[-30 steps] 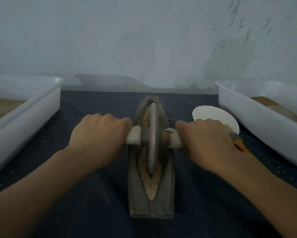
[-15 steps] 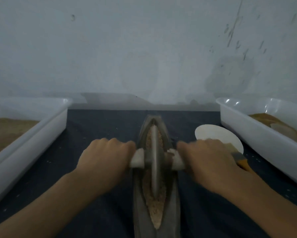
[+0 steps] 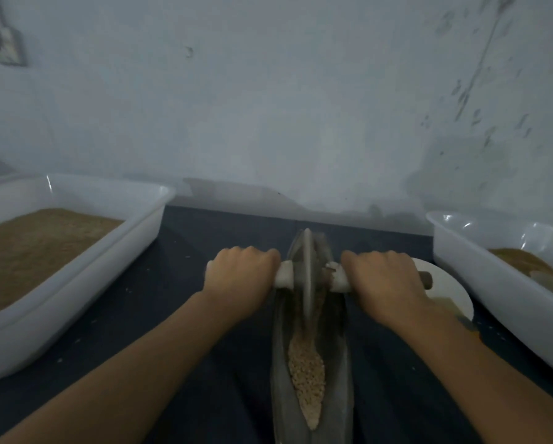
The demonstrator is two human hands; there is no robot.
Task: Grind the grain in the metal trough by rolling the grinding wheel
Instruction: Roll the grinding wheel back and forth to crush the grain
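Note:
A long grey metal trough (image 3: pixel 344 373) lies lengthwise on the dark mat, running away from me. Pale crushed grain (image 3: pixel 307 370) fills its near half. The thin grey grinding wheel (image 3: pixel 307 274) stands upright in the trough's far end. A handle wrapped in white runs through the wheel to both sides. My left hand (image 3: pixel 240 277) grips the left end of the handle and my right hand (image 3: pixel 384 280) grips the right end, knuckles up. The far tip of the trough is partly hidden behind the wheel.
A white plastic tub (image 3: pixel 76 274) with brown grain stands at the left, and a second white tub (image 3: pixel 499 283) with brown contents at the right. A white round plate (image 3: pixel 451 293) lies beside my right hand. A pale wall rises just beyond the mat.
Both hands have pushed the wheel away from me, from the middle of the trough to its far end. More grain lies bare in the near half. The view has tilted up.

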